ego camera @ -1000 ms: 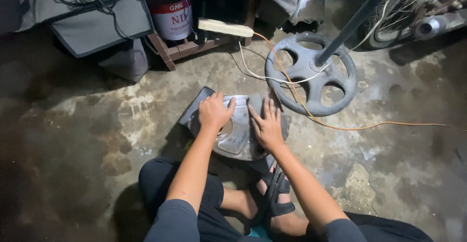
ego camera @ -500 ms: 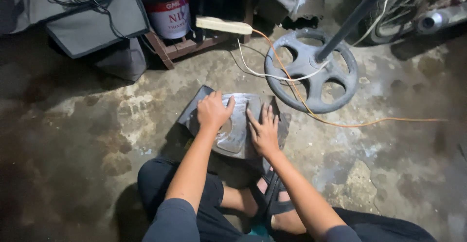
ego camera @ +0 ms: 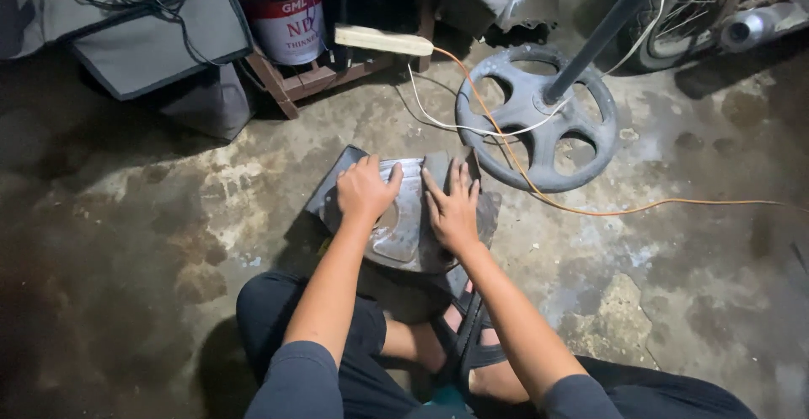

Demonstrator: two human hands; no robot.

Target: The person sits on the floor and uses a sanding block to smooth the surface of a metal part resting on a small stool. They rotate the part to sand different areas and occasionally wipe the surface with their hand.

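Both hands have slid slightly toward me across the sheet since a second ago; little else has shifted. Stained grey concrete floor (ego camera: 126,242) carries everything. Round grey spoked fan base with its dark pole (ego camera: 539,120) stands just beyond my right fingers, an orange cable (ego camera: 590,210) trailing off it toward the floor's right edge. Dull grey bent sheet-metal piece (ego camera: 404,217) lies flat at mid-floor, straight in front of my knees. Judging by look: stiff, light, thin edges likely sharp, surface slick. Best gripped by its side edges, palms clear of corners. My left hand (ego camera: 365,190) lies loosely curled on the left part, pressing, grasping nothing. My right hand (ego camera: 453,208) lies flat, fingers spread, pressing the right part.
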